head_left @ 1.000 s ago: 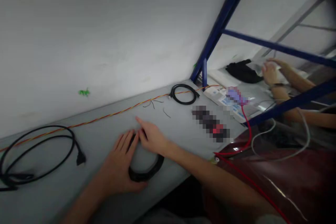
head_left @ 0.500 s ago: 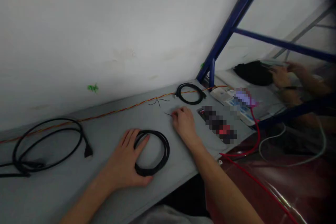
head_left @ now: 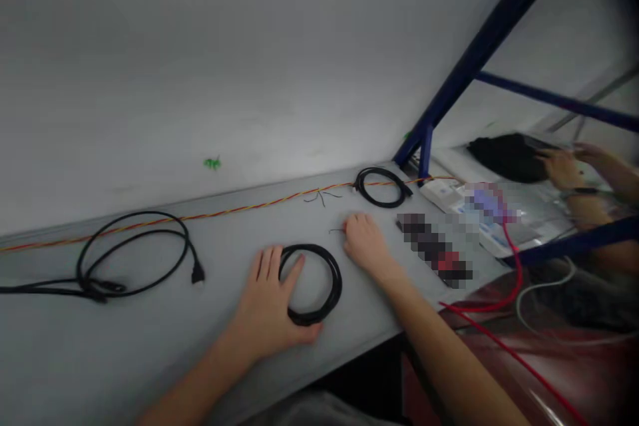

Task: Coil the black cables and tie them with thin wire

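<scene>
Left hand (head_left: 267, 303) spread, fingers lying over coiled black cable (head_left: 339, 286) on grey workbench (head_left: 150, 339); right hand (head_left: 364, 243) loosely curled, unpinched, just beside short thin wire (head_left: 337, 231).

Left hand (head_left: 264, 306) on coiled black cable (head_left: 340, 286) — right hand (head_left: 367, 243) resting, beside thin wire (head_left: 337, 231)

Body of the person, seen from the head camera. The **left hand** (head_left: 264, 303) and **right hand** (head_left: 364, 243) were ungloved, and the fingers of the left hand (head_left: 264, 266) were long and slender. The **left forearm** (head_left: 192, 379) and **right forearm** (head_left: 442, 353) were bare and tapered toward the wrists, with no sleeve over them. A **grey fabric** (head_left: 319, 411) appeared at the lower edge; the garment was too cropped to identify.
</scene>
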The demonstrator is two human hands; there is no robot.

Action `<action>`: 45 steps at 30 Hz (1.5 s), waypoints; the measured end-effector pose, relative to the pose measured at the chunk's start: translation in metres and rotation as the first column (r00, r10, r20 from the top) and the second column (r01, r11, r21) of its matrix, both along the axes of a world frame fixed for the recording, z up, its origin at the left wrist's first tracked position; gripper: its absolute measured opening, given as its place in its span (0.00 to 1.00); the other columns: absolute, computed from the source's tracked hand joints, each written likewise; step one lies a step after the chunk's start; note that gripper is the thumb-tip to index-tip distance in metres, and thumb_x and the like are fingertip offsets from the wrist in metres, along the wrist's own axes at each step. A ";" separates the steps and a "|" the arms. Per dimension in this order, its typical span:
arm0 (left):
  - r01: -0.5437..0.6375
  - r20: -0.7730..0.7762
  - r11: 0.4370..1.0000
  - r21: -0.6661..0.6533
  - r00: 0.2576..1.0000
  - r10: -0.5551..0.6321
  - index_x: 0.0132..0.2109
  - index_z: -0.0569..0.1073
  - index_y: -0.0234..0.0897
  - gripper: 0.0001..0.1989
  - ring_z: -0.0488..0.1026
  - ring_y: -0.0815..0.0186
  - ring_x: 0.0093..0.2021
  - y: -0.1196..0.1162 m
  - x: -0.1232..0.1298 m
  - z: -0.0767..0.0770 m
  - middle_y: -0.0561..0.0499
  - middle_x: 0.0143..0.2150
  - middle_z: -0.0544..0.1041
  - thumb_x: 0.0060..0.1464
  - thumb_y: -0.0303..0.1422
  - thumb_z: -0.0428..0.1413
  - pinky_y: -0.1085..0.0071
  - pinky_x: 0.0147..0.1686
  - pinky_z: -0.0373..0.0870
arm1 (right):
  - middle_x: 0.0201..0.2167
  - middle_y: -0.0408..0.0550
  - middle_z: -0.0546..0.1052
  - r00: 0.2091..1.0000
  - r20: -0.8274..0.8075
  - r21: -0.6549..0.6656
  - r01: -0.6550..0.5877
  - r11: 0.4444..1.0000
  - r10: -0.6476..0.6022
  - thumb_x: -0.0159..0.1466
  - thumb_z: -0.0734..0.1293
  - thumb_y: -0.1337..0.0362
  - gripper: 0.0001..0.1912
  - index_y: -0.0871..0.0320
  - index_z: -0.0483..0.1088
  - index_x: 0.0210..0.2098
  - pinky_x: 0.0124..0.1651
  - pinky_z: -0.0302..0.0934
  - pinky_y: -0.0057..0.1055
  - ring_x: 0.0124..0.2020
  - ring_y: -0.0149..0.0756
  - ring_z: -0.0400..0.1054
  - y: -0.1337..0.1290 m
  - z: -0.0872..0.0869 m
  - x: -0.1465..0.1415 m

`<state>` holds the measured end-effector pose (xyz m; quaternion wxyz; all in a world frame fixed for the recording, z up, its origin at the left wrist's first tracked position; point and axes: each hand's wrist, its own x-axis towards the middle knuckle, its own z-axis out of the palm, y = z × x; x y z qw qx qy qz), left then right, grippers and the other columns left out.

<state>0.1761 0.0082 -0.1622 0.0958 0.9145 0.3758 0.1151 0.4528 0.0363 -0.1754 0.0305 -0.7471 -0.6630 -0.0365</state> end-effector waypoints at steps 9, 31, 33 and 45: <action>0.004 0.051 1.000 0.017 0.999 -0.004 0.73 0.63 0.39 0.58 0.50 0.29 0.74 0.000 0.000 -0.002 0.32 0.76 0.54 0.40 0.60 0.67 0.33 0.69 0.52 | 0.45 0.56 0.77 0.990 -0.088 -0.056 -0.112 0.992 0.107 0.68 0.62 0.77 0.11 0.60 0.70 0.46 0.48 0.61 0.34 0.46 0.44 0.71 -0.003 0.009 0.006; 0.017 0.054 0.999 0.033 0.998 -0.018 0.73 0.63 0.36 0.59 0.51 0.29 0.74 0.000 -0.004 -0.008 0.26 0.75 0.55 0.42 0.67 0.63 0.31 0.69 0.52 | 0.38 0.52 0.70 0.861 -0.483 0.325 0.006 0.946 0.161 0.56 0.59 0.79 0.15 0.57 0.63 0.39 0.46 0.64 0.40 0.40 0.45 0.65 -0.017 -0.011 -0.093; 0.013 0.071 1.000 0.015 0.997 -0.014 0.73 0.61 0.35 0.56 0.52 0.32 0.74 0.002 -0.004 -0.009 0.28 0.74 0.57 0.49 0.67 0.59 0.33 0.69 0.53 | 0.38 0.52 0.70 0.880 -0.450 0.332 0.006 0.943 0.153 0.56 0.58 0.80 0.16 0.57 0.63 0.39 0.46 0.64 0.40 0.40 0.45 0.65 -0.017 -0.017 -0.094; -0.007 0.010 1.000 0.020 1.000 0.007 0.57 0.78 0.35 0.20 0.78 0.53 0.49 0.056 0.008 0.021 0.41 0.47 0.81 0.61 0.25 0.51 0.56 0.52 0.76 | 0.41 0.53 0.72 0.938 -0.331 0.282 -0.006 0.959 0.103 0.52 0.60 0.82 0.21 0.57 0.64 0.41 0.50 0.65 0.40 0.44 0.47 0.66 -0.017 -0.011 -0.095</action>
